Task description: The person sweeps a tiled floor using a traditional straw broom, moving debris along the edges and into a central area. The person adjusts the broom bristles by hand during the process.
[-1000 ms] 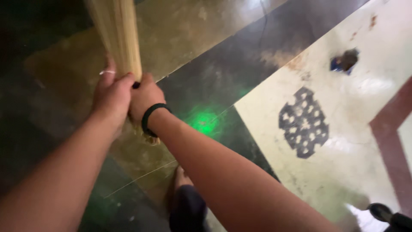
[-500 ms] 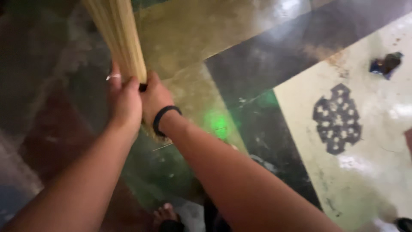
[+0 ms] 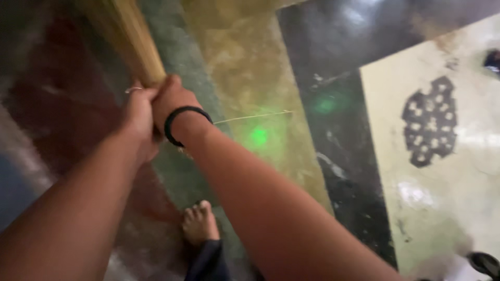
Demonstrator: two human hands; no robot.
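Left hand (image 3: 136,112) and right hand (image 3: 169,99) both clench a pale straw broom bundle (image 3: 130,44) above a bare foot (image 3: 199,224)

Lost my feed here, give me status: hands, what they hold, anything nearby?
Left hand and right hand both shut on broom bundle. One loose straw on floor. Bare foot below.

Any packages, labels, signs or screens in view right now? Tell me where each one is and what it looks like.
No labels, signs or screens show.
Possible wrapper: a dark blue scrap on the pale floor at the right edge, cut off by the frame, too blurred to tell for sure.
Both hands, left hand and right hand, grip a bundle of pale straw sticks, a broom, which bears no packaging.
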